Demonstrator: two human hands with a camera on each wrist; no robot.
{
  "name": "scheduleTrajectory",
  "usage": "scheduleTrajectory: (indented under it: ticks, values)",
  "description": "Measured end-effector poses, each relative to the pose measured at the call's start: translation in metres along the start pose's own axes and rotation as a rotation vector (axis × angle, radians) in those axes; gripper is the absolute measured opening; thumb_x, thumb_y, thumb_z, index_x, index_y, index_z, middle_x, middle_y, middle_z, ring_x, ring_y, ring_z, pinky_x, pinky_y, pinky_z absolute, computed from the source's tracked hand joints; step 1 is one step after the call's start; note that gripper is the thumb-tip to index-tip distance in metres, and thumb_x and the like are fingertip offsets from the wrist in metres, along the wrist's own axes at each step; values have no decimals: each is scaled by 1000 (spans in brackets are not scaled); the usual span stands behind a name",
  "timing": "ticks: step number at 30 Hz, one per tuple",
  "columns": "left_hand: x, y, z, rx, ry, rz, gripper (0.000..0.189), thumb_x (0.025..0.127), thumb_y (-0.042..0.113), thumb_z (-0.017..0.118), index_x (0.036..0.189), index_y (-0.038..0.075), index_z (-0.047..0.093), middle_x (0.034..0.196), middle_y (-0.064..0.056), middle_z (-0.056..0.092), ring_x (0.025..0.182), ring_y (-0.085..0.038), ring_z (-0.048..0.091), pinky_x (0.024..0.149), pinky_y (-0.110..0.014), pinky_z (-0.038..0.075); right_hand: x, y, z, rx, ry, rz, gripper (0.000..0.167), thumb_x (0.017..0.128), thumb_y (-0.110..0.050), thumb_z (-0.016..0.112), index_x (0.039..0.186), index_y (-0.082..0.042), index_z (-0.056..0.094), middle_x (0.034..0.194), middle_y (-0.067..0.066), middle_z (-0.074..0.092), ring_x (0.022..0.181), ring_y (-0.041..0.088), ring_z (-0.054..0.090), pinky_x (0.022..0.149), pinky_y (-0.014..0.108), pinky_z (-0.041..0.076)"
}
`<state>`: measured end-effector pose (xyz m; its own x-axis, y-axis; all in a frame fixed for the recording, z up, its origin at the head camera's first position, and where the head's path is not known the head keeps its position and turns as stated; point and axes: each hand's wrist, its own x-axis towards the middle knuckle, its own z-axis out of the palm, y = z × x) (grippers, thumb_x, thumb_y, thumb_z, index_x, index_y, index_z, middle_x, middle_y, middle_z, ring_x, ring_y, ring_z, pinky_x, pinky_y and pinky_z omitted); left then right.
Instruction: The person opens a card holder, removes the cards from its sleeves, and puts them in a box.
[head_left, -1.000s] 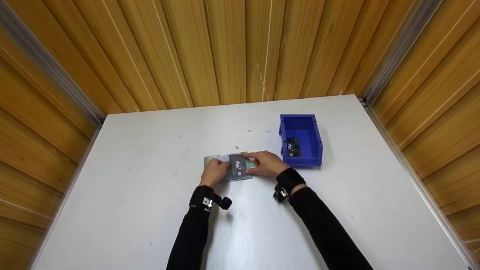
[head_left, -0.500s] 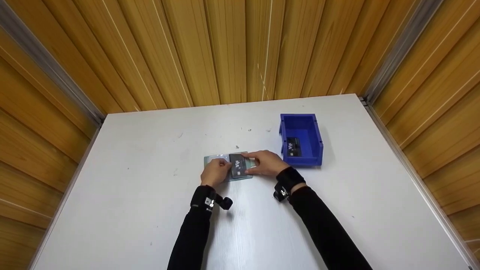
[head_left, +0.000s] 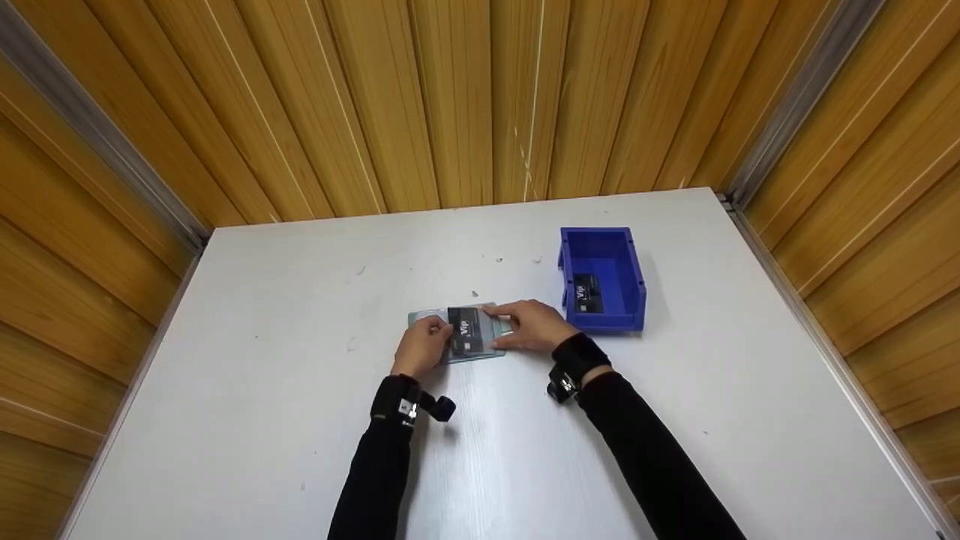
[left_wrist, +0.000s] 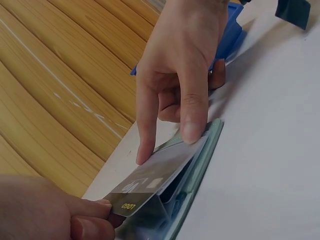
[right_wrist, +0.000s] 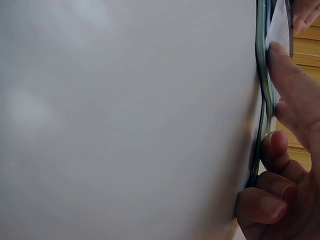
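Observation:
My left hand (head_left: 421, 348) pinches the end of a dark bank-style card (head_left: 465, 331) marked "Vip". In the left wrist view, the card's dark end with yellow "LOGO" lettering sticks out of a translucent plastic pocket, which covers the rest. That pocket belongs to a green-edged card holder (left_wrist: 209, 157) lying open on the table. My right hand (head_left: 535, 327) presses on the pocket's far end with its straight thumb and forefinger. Its other fingers curl beside the holder's edge in the right wrist view.
A blue plastic bin (head_left: 622, 324) stands to the right, beyond my right hand, with another dark "Vip" card (head_left: 587, 293) inside. The white table (head_left: 247, 390) meets wood-patterned walls (head_left: 450, 105) at the back and sides.
The card has slid left out of the pocket, moving with my left hand, and its top now tilts slightly left. My right hand has stayed in place on the holder.

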<state>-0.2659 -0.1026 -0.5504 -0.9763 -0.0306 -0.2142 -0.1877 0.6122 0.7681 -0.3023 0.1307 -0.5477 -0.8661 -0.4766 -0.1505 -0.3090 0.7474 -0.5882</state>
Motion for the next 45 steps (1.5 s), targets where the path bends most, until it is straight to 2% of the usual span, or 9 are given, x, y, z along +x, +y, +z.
scheduleTrajectory:
  ticks: [5,13,17,21,27,31,36,39,45]
  values:
    - [-2,-3,-10,-3,14,0,21,104,26,61,91,10,67,82,-1,58,81,-21,55,70,-31,40,0,0,-1,-13,-4,1,70,85,-39,85,149,-28,57,78,-3,50,71,13,45,66,28,37]
    - [-4,-8,-25,-35,29,-3,22,104,25,60,91,9,67,82,-1,60,82,-20,56,73,-32,42,2,4,0,-12,-7,-14,70,85,-41,85,148,-29,57,75,-5,50,67,11,43,62,27,35]
    - [-5,-9,-29,-57,26,9,21,104,24,60,90,10,67,77,2,57,78,-18,54,71,-31,41,2,5,1,1,-3,-13,70,85,-41,85,148,-29,57,75,-4,49,67,12,42,62,28,34]
    - [-4,-7,-35,-131,24,20,20,105,21,59,90,8,66,71,3,52,69,-15,50,63,-28,38,1,4,0,-1,6,-6,70,85,-40,86,148,-29,57,75,-4,49,69,12,42,64,29,35]
    - [-5,5,-46,-296,9,8,20,106,17,58,90,6,63,65,4,47,58,-10,43,53,-24,32,1,3,0,-15,5,3,71,85,-41,85,149,-31,56,75,-5,49,68,12,42,65,28,35]
    - [-9,22,-55,-352,7,9,19,107,17,57,92,6,62,63,6,45,57,-8,40,53,-22,32,1,4,1,-8,0,5,71,85,-41,85,149,-30,56,75,-5,49,67,12,42,62,28,35]
    - [-12,39,-64,-414,-8,40,20,107,17,56,94,3,61,61,7,42,55,-7,37,51,-21,32,2,3,1,-11,-7,21,72,84,-43,85,149,-31,56,74,-5,51,67,12,44,63,29,36]
    - [-14,44,-66,-439,-17,60,20,107,16,56,93,3,60,59,7,40,52,-7,35,50,-20,30,2,2,1,-12,-6,25,72,85,-43,85,149,-31,56,73,-5,51,67,12,45,63,29,37]
    - [-14,43,-65,-442,-19,60,19,107,15,55,94,2,60,60,8,41,53,-6,35,50,-20,31,0,1,0,-6,-21,13,72,86,-42,84,150,-30,55,75,-5,51,67,11,44,63,28,36]
